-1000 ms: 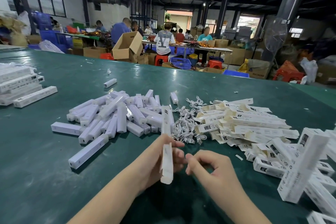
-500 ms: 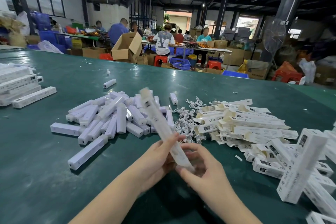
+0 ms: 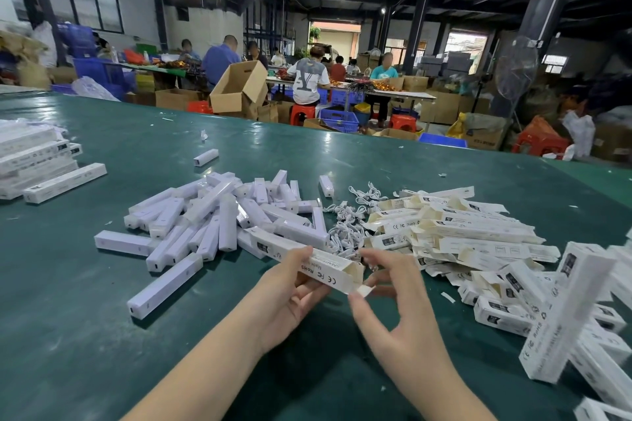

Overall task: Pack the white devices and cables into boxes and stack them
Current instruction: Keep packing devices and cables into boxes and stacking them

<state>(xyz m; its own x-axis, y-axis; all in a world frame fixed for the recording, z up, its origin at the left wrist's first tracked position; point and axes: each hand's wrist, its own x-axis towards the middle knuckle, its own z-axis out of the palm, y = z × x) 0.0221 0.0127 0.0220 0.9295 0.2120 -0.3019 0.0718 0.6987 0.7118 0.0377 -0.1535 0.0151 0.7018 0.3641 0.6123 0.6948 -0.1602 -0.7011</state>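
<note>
Hands meet over the near middle of the green table (image 3: 102,335) in the head view. The left hand (image 3: 290,297) curls round a long white box (image 3: 307,261), thumb on top, holding it above the table with its open end toward the right hand (image 3: 393,311). The right hand's fingertips pinch the small end flap (image 3: 364,290); its other fingers are loosely spread. Whether anything is inside the box cannot be made out: the mouth shows only pale card.

Behind the hands, toward the table's middle, lies a heap of devices (image 3: 212,219), one long one (image 3: 164,285) apart on the near side. Just right of the heap sits a tangle of cables (image 3: 345,232), partly hidden by the held box. Flat unfilled boxes (image 3: 472,232) spread toward the right edge, the nearest ones blurred and cut off at the frame. A stack of packed boxes (image 3: 37,161) lies at the left edge, also cut off.
</note>
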